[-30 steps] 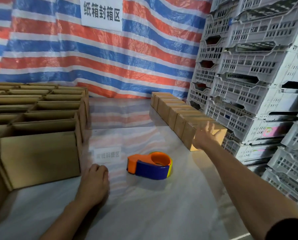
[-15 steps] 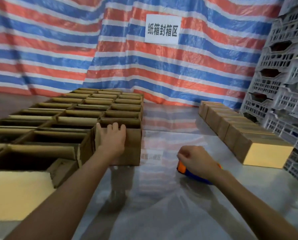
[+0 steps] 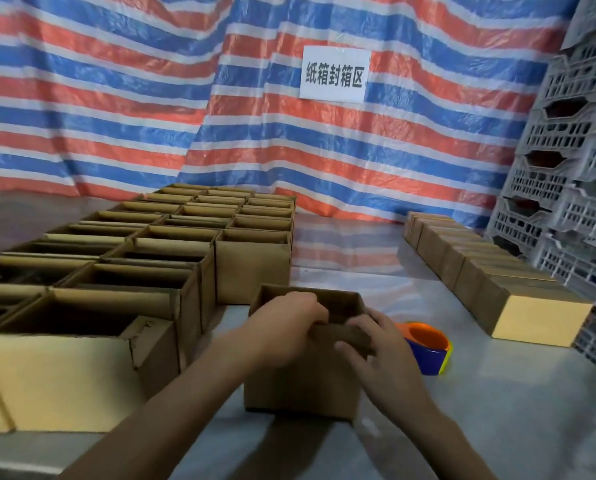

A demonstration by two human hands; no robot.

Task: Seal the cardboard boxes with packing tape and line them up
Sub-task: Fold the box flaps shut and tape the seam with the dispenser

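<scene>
One box (image 3: 300,386) stands by itself near the front edge of the bench (image 3: 497,410), its top unsealed. The left hand (image 3: 286,327) curls its fingers over the box's near flap, and the right hand (image 3: 379,351) grips the same flap just beside it. The tape dispenser (image 3: 426,348) lies just right of the box. Sealed boxes (image 3: 497,282) line the right edge, and open boxes (image 3: 151,258) crowd the left.

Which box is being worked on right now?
The lone box at front centre, apart from the open block and the sealed row: left hand and right hand both grip its near flap.
</scene>
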